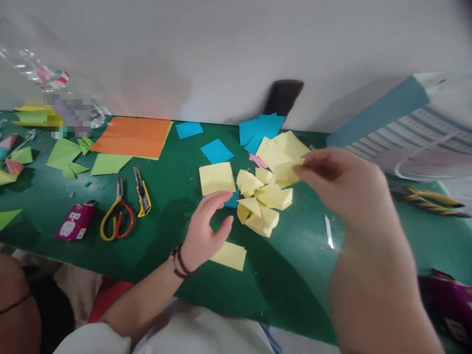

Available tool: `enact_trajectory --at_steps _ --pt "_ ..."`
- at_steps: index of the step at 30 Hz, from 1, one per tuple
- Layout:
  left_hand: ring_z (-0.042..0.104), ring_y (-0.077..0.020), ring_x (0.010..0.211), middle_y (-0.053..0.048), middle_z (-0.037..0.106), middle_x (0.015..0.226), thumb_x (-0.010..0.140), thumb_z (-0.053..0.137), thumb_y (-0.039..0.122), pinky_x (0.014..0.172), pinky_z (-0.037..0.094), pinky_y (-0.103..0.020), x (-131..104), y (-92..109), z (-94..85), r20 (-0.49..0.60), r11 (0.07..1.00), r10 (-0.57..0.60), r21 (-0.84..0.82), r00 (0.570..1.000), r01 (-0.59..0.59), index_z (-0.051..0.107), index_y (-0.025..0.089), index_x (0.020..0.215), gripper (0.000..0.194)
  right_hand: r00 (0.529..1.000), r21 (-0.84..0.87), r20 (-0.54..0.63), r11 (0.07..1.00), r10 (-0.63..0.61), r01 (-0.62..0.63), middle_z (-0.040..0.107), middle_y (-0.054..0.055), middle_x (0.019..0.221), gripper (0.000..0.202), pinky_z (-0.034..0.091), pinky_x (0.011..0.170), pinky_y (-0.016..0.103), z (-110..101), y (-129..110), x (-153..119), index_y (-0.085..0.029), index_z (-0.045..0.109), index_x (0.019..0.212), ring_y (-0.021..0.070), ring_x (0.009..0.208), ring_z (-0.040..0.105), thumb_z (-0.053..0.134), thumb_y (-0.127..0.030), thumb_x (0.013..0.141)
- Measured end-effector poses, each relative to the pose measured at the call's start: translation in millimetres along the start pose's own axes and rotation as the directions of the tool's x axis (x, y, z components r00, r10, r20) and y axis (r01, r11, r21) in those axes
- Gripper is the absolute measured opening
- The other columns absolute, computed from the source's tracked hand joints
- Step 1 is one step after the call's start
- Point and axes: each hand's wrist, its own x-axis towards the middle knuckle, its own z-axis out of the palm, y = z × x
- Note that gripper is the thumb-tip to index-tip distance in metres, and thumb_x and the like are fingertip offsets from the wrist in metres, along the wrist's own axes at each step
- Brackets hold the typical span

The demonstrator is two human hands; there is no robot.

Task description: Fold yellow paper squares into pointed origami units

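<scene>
My right hand pinches the edge of a pale yellow paper square between thumb and fingertips. Behind that square lie more pale yellow sheets. My left hand holds nothing; its fingers are curved, with the thumb apart. Beyond its fingertips rests a flat yellow square, with a bit of blue showing beneath. Right of the left hand sit several folded yellow paper pieces, grouped like petals. Another yellow strip lies partly hidden under my left wrist.
Blue sheets and a phone are by the wall. Leftward lie orange paper, a craft knife, scissors and a purple box. A blue-edged box and yellow-black handled tool are at right.
</scene>
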Motion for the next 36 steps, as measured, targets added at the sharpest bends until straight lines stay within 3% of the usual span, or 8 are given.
enact_trajectory --at_steps 2,5,10,17,24,27,31,36 --pt "0.059 -0.0214 0.115 -0.012 0.054 0.131 0.091 0.056 0.026 0.092 0.057 -0.036 5 2 10.0 0.031 0.989 -0.060 -0.130 0.998 0.063 0.043 0.024 0.135 0.045 0.998 0.167 -0.008 0.984 0.057 -0.055 0.066 0.002 0.076 0.020 0.046 0.054 0.027 10 -12 -23 -0.022 0.064 0.084 0.0134 0.060 0.058 0.067 -0.038 0.073" --pt "0.066 -0.0200 0.103 -0.013 0.056 0.129 0.086 0.064 0.030 0.085 0.061 -0.033 9 3 22.1 0.097 0.934 -0.165 -0.305 0.982 0.187 0.037 0.024 0.139 0.060 0.997 0.230 0.010 0.970 0.076 -0.076 0.063 0.000 0.069 0.015 0.044 0.048 0.023 34 -23 -50 -0.021 0.063 0.082 0.0110 0.055 0.055 0.064 -0.035 0.076" --pt "0.070 -0.0143 0.083 -0.008 0.066 0.112 0.083 0.065 0.024 0.074 0.062 -0.026 10 4 25.9 0.032 0.830 -0.386 -0.423 0.922 0.362 0.055 0.019 0.121 0.039 0.996 0.260 0.084 0.965 0.012 -0.034 0.062 -0.002 0.067 0.012 0.043 0.048 0.021 60 -29 -74 -0.021 0.061 0.083 0.0099 0.053 0.055 0.061 -0.033 0.082" --pt "0.066 -0.0101 0.061 -0.003 0.071 0.089 0.076 0.068 0.019 0.058 0.060 -0.021 12 1 16.4 0.083 0.738 -0.546 -0.424 0.834 0.525 0.068 0.016 0.100 0.024 0.982 0.147 0.046 0.974 -0.184 0.175 0.065 -0.001 0.071 0.010 0.045 0.055 0.023 67 -31 -88 -0.023 0.061 0.084 0.0103 0.056 0.055 0.057 -0.032 0.087" --pt "0.064 -0.0108 0.053 0.000 0.068 0.074 0.074 0.074 0.027 0.049 0.056 -0.021 9 1 1.8 0.185 0.745 -0.536 -0.355 0.823 0.565 0.070 0.017 0.102 0.030 0.974 0.365 0.205 0.931 -0.095 0.014 0.070 0.002 0.082 0.031 0.047 0.053 0.021 56 -19 -89 -0.024 0.064 0.108 0.0133 0.069 0.064 0.049 -0.046 0.093" --pt "0.060 -0.0091 0.053 0.000 0.065 0.072 0.076 0.071 0.024 0.050 0.053 -0.020 6 0 -3.4 0.162 0.815 -0.472 -0.295 0.866 0.499 0.071 0.018 0.101 0.025 0.956 0.427 0.270 0.904 -0.117 -0.009 0.072 0.004 0.092 0.036 0.051 0.059 0.023 54 -13 -91 -0.025 0.067 0.107 0.0141 0.072 0.065 0.044 -0.049 0.095" --pt "0.060 -0.0125 0.071 -0.003 0.067 0.084 0.077 0.063 0.010 0.057 0.049 -0.021 3 0 -8.2 0.128 0.949 -0.256 -0.156 0.958 0.274 0.072 0.020 0.101 0.027 0.931 0.433 0.359 0.896 -0.072 -0.098 0.073 0.006 0.095 0.035 0.055 0.066 0.027 53 -13 -95 -0.024 0.069 0.101 0.0171 0.077 0.067 0.046 -0.050 0.093" --pt "0.059 -0.0146 0.082 -0.004 0.063 0.089 0.083 0.051 0.006 0.070 0.051 -0.025 -3 7 -11.3 0.178 0.997 -0.014 -0.076 0.984 0.028 0.068 0.022 0.111 0.037 0.870 0.370 0.492 0.913 -0.038 -0.170 0.072 0.006 0.093 0.030 0.058 0.069 0.029 44 -16 -100 -0.024 0.066 0.103 0.0192 0.080 0.069 0.063 -0.046 0.083"
